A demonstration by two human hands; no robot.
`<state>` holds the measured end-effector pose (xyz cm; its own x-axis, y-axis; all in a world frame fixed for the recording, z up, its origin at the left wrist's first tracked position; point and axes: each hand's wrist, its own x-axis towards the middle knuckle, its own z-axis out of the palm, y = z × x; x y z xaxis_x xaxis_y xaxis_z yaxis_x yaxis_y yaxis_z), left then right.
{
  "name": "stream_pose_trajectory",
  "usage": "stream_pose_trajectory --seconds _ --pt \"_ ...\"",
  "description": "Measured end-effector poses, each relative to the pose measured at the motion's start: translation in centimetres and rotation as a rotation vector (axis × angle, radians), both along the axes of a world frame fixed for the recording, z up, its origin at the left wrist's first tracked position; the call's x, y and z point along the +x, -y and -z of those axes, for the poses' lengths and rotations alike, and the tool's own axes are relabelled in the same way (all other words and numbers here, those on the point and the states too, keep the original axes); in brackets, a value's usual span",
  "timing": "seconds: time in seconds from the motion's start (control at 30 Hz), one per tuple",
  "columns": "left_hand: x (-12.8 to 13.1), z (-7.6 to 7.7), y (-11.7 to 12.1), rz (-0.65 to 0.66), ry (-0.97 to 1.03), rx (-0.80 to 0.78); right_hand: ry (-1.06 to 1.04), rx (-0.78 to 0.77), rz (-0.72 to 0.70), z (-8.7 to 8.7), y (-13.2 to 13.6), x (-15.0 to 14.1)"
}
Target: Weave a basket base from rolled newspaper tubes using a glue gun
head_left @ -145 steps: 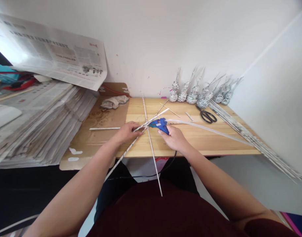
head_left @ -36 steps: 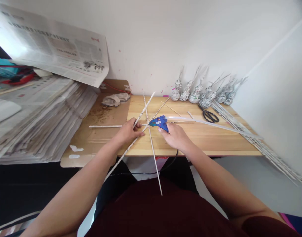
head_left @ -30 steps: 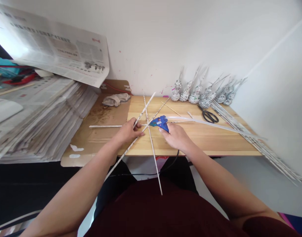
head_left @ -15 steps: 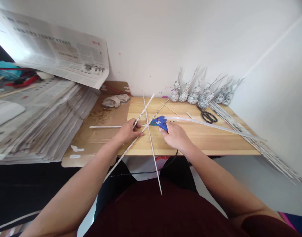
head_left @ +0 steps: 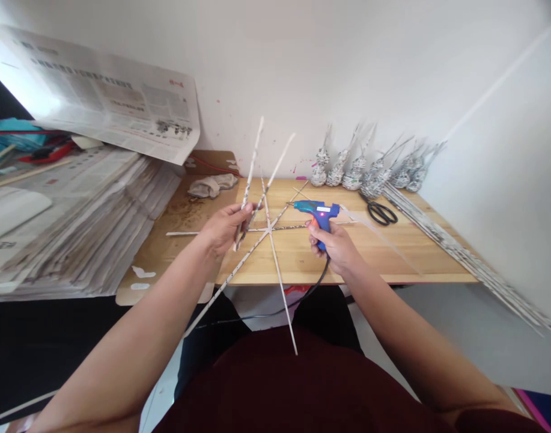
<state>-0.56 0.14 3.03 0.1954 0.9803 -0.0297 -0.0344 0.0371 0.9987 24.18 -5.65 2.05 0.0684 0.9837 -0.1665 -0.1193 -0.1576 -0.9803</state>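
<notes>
Two rolled newspaper sticks (head_left: 253, 165) rise from my left hand (head_left: 228, 227), which is closed round their lower part. They fan apart slightly toward the top. My right hand (head_left: 336, 243) grips the handle of a blue glue gun (head_left: 318, 210), its nozzle pointing left and a small red light lit on its side. A long clear glue stick (head_left: 378, 231) trails from the gun's back. Between my hands, several crossed paper sticks (head_left: 276, 264) form a star on the wooden table (head_left: 369, 258), meeting at one centre; one stick reaches over the front edge toward my body.
Black scissors (head_left: 381, 211) lie at the right, beside a bundle of paper sticks (head_left: 459, 252). Several woven paper gourds (head_left: 356, 171) line the wall. Stacked newspapers (head_left: 122, 234), cardboard (head_left: 167, 258) and a glove (head_left: 212, 185) are at left. The gun's black cord (head_left: 320, 282) hangs over the front edge.
The glue gun has lifted from the star's centre, moving right and turning level. My left hand has raised the paper sticks, which now stand steeper and show as two separate ones.
</notes>
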Motion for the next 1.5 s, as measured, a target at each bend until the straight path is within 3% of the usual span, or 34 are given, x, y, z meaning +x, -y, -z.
stream_pose_trajectory --seconds 0.17,0.3,0.5,0.7,0.97,1.27,1.5 --pt "2.9 -0.5 0.0 0.173 0.145 -0.015 -0.142 0.074 0.102 -1.0 -0.2 -1.2" --pt "4.7 -0.2 0.3 0.204 0.146 -0.015 -0.194 0.134 0.120 -1.0 -0.3 -1.9" --pt "4.5 0.4 -0.2 0.246 0.002 0.131 -0.240 0.187 0.176 -0.5 -0.9 -1.8" --pt "3.4 0.8 -1.3 0.144 -0.059 0.174 -0.273 0.166 0.191 -0.7 -0.9 -1.8" --pt "2.3 1.8 -3.0 0.034 -0.195 0.232 -0.249 0.311 0.223 -0.7 -2.4 -2.3" --pt "1.6 3.4 -4.2 -0.107 -0.135 0.117 -0.228 0.302 0.218 -0.7 -3.0 -3.2" --pt "1.8 4.2 -4.1 -0.094 -0.123 0.088 -0.242 0.314 0.216 -0.5 -2.9 -3.5"
